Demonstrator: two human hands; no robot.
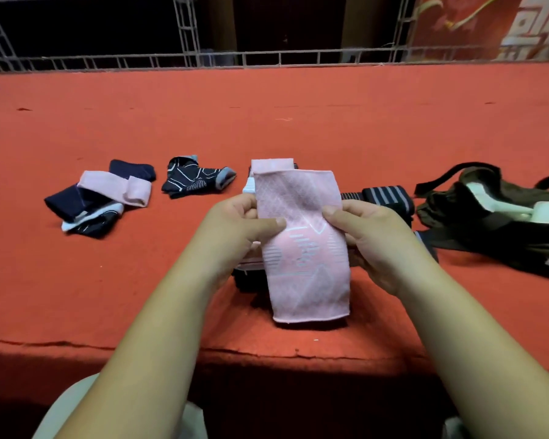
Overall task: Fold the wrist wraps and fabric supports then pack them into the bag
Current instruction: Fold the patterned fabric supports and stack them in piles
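Observation:
A pink patterned fabric support hangs upright above the red surface, held at mid-height from both sides. My left hand pinches its left edge with the thumb on the front. My right hand pinches its right edge the same way. Behind it lie another pink piece and dark pieces, partly hidden. A black striped wrist wrap lies to the right. The dark bag sits open at the far right with white items inside.
On the left of the red carpeted surface lie a pile of navy and pink supports and a black patterned support. A metal truss runs along the far edge. The near edge drops off by my knees.

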